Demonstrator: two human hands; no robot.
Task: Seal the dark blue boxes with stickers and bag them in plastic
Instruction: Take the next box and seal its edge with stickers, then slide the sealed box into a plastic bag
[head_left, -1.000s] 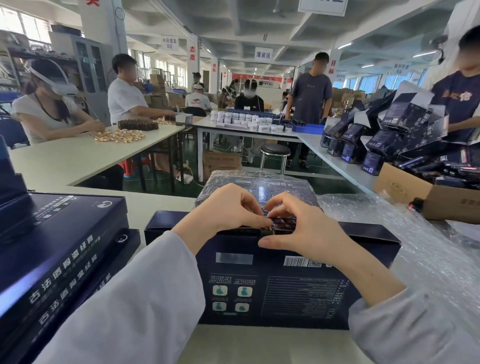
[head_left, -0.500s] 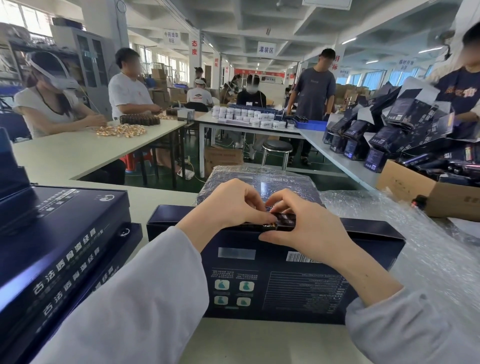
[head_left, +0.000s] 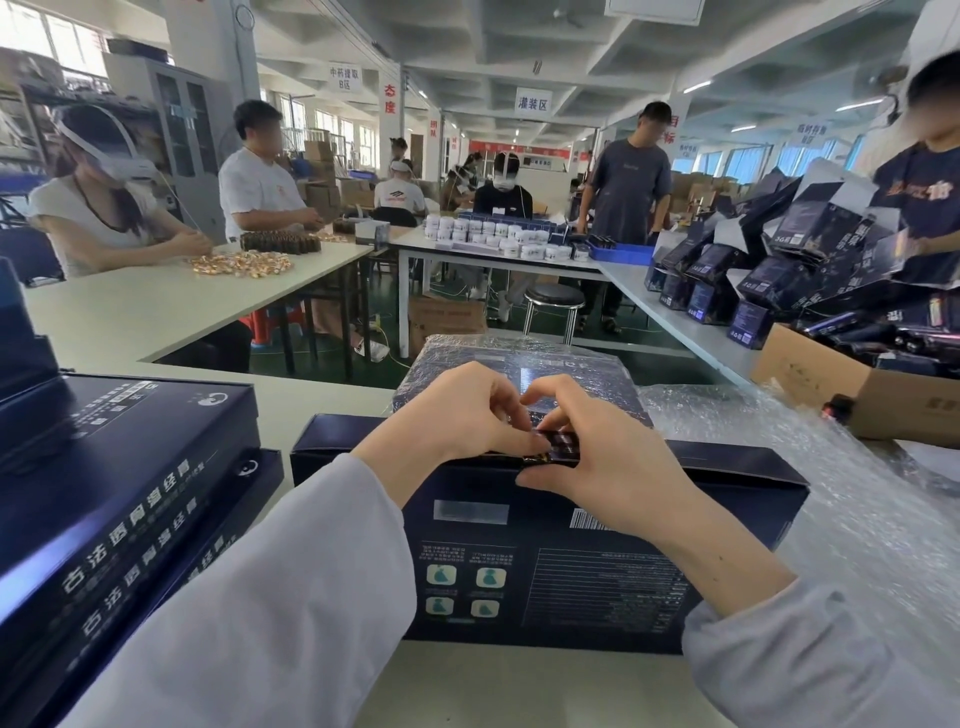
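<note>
A dark blue box (head_left: 571, 566) stands on edge in front of me, its printed face toward me. A small dark sticker (head_left: 558, 448) lies over the box's top edge at the middle. My left hand (head_left: 457, 415) pinches the sticker's left end with fingertips curled. My right hand (head_left: 597, 457) presses on the sticker's right part, thumb against the box face below it. Behind stands another dark blue box wrapped in plastic (head_left: 519, 369).
Stacked dark blue boxes (head_left: 119, 483) fill the left. Bubble-wrap bags (head_left: 810, 467) lie on the right, beside a cardboard carton (head_left: 872, 395) of small dark packets. Other people work at white tables (head_left: 171, 301) beyond; a stool (head_left: 553, 299) stands in the aisle.
The sticker has come down from between my fingertips onto the box's top edge. Both hands have lowered slightly and stay together at the middle.
</note>
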